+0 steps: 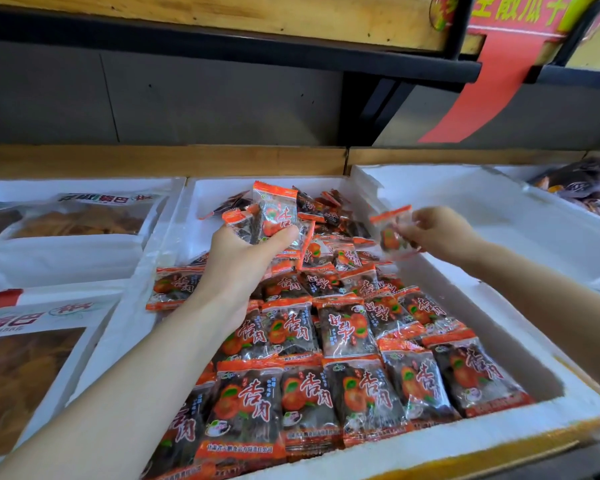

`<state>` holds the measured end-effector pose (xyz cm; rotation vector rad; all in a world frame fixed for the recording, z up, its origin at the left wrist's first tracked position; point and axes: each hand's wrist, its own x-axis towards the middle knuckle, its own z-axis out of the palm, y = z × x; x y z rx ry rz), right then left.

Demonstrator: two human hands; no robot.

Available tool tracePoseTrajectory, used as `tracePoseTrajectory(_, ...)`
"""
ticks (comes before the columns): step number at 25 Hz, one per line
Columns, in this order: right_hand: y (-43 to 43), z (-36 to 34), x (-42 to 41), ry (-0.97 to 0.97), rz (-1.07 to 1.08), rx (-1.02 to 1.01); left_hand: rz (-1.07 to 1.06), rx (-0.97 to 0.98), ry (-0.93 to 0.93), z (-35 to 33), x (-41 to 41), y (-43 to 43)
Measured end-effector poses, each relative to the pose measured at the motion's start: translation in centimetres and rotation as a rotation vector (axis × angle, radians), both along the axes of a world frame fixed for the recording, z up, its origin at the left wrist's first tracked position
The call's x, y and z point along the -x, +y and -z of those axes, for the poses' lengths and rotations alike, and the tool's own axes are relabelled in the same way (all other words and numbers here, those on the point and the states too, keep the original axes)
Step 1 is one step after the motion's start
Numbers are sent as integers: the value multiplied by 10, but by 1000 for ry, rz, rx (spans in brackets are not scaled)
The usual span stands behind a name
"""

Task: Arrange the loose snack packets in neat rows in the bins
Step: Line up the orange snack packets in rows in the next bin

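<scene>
Left hand (243, 261) is clenched round a small bunch of orange-and-clear plastic snack packets (274, 216), held upright above the middle of the white foam bin (499, 299). Right hand (440, 233) pinches a single packet (394, 232) of the same kind by its edge, in the air over the bin's right wall, slightly blurred. Nr the bin's front, packets lie in overlapping rows (354, 341), labels up. At the back sits a loose heap (326, 206) — untidy, some on edge. Left of it — a second white foam bin (167, 216) w/ big clear bags of yellow-brown snacks (77, 220).
</scene>
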<state>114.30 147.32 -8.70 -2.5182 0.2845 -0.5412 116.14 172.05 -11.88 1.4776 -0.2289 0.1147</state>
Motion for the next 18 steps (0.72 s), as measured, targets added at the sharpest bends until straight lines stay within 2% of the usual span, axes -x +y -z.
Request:
tracePoseTrajectory(2,-10,11,-5,209,27,91,2,3,16,0,0,-1)
tracePoseTrajectory(4,-9,20,-8,313,20,17,-17,14,35,0,1,-2)
tracePoseTrajectory(6,-4,26,-12,333,14,17,-14,11,50,2,0,-1)
tracePoseTrajectory(12,0,26,-20,445,43,307,22,7,93,2,-1,0)
tracePoseTrajectory(18,3,30,-14,436,45,355,53,-16,92,1,2,0)
